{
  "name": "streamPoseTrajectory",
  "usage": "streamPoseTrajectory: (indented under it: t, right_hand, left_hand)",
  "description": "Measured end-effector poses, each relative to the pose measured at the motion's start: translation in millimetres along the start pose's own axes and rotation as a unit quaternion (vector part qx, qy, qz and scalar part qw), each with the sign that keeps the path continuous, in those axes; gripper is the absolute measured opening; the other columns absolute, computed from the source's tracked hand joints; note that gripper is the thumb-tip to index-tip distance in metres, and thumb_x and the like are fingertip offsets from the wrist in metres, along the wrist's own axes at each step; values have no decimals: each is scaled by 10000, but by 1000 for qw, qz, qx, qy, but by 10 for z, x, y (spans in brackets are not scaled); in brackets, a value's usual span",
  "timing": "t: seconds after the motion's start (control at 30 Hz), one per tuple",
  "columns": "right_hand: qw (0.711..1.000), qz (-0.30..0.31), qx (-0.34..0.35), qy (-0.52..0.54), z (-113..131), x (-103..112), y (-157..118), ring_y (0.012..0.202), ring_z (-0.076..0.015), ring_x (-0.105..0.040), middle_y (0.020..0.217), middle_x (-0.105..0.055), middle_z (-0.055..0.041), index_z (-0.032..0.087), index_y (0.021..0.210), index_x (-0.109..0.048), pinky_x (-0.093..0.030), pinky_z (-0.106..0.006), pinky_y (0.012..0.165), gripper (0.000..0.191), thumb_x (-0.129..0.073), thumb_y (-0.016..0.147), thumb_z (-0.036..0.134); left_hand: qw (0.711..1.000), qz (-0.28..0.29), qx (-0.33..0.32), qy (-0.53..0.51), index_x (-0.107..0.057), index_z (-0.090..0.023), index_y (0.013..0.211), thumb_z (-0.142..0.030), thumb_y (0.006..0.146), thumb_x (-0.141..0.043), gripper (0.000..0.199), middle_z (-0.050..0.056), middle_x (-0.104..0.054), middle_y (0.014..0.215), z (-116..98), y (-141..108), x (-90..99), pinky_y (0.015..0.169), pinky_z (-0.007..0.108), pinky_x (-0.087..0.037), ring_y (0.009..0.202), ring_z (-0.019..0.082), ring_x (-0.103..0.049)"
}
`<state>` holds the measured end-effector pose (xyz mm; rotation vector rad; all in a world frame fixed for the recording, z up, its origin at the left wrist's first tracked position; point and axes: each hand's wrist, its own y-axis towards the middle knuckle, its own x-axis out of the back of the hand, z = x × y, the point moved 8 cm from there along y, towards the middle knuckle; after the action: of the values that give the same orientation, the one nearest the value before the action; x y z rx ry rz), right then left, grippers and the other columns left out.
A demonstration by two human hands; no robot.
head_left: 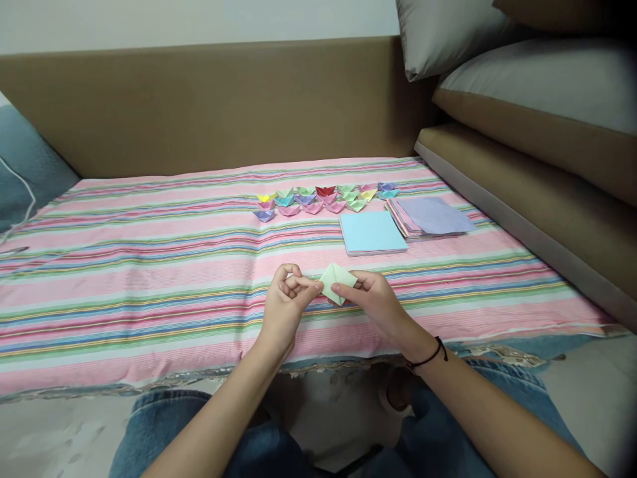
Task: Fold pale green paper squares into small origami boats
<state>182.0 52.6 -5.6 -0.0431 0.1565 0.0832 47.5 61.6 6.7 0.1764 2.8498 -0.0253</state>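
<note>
A pale green folded paper [336, 280], shaped like a small diamond with a crease down its middle, is held up between both hands over the striped cloth. My left hand [290, 295] pinches its left corner between thumb and fingers. On the other side, my right hand [371, 299] grips the right part, thumb on the front face and fingers behind. Beyond the hands lies a stack of light blue square paper [373, 232]. Beside it is a looser pile of sheets with a purple one [438, 216] on top.
Several small folded paper boats [326, 192] in many colours stand in rows at the back. The pink striped cloth [124, 285] has creases. Large cushions [537, 99] are piled at the right, and a brown backboard [223, 109] runs behind.
</note>
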Motion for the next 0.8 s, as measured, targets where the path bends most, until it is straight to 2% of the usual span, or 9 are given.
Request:
streamPoseTrajectory:
  t: [0.2, 0.3, 0.43, 0.5, 0.67, 0.8]
  right_hand:
    - [998, -19, 41, -44, 56, 75, -11, 520, -123, -489, 571, -564, 2, 155, 641, -626, -378, -247, 473, 213, -708, 674, 348]
    - [999, -8, 23, -22, 20, 56, -12, 548, -136, -530, 607, -601, -12, 156, 684, -643, -428, -257, 500, 217, -708, 673, 362]
    - [999, 7, -33, 35, -75, -14, -32, 600, -156, -603, 661, -657, -34, 151, 784, -664, -506, -288, 583, 259, -715, 664, 375]
    - [998, 2, -39, 44, -91, -21, -37, 603, -156, -616, 650, -663, -39, 147, 785, -669, -513, -288, 599, 254, -710, 673, 372]
    - [999, -32, 26, 1, -7, 61, -19, 591, -153, -598, 616, -633, -22, 164, 709, -663, -491, -273, 573, 203, -674, 708, 366]
    - [994, -1, 72, -76, 68, 55, -13, 509, -119, -501, 555, -548, 12, 162, 652, -633, -392, -238, 470, 176, -650, 724, 322]
  left_hand:
    - [998, 36, 36, 24, -371, -214, 807, -189, 629, -728, 399, -70, -617, 572, 40, 5, -71, 614, 230, -451, 565, 105, -583]
    - [998, 38, 42, 23, -370, -217, 811, -189, 617, -736, 416, -80, -613, 562, 51, 19, -57, 609, 229, -450, 551, 102, -578]
    - [1000, 8, 19, -7, -373, -216, 812, -177, 645, -716, 384, -71, -640, 576, 35, 21, 1, 667, 243, -457, 580, 108, -601]
    - [1000, 0, 14, -16, -377, -214, 821, -174, 656, -709, 373, -64, -650, 586, 38, 11, 8, 685, 252, -457, 587, 110, -606]
    - [999, 6, 39, 4, -391, -210, 808, -161, 626, -725, 384, -77, -617, 567, 97, -8, -29, 616, 215, -429, 538, 82, -549]
    - [994, 73, 79, 30, -445, -203, 847, -154, 588, -743, 398, -75, -578, 578, 169, -16, -115, 556, 188, -406, 533, 76, -536]
